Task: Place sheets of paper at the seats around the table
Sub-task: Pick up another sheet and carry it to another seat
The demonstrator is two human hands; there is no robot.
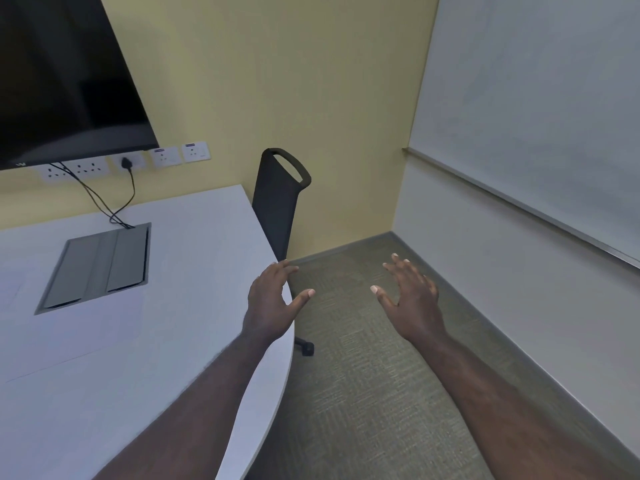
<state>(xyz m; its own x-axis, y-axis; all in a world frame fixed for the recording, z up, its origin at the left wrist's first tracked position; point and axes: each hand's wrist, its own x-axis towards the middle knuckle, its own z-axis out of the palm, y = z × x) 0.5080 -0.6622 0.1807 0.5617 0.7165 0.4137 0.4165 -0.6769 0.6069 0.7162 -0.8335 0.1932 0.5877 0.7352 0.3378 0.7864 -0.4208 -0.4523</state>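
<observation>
Head view: both hands are out front, fingers spread and holding nothing. Left hand (270,299) hovers over the table (194,237) edge at mid frame, right hand (408,299) over the carpet. Faint paper (69,341) outlines seem to lie on the table at lower left, so left of both hands, nearer the left one. Chair (277,202) sits just above, tucked against the table edge.

Dark screen (62,74), wall sockets (166,156), whiteboard (540,116).
</observation>
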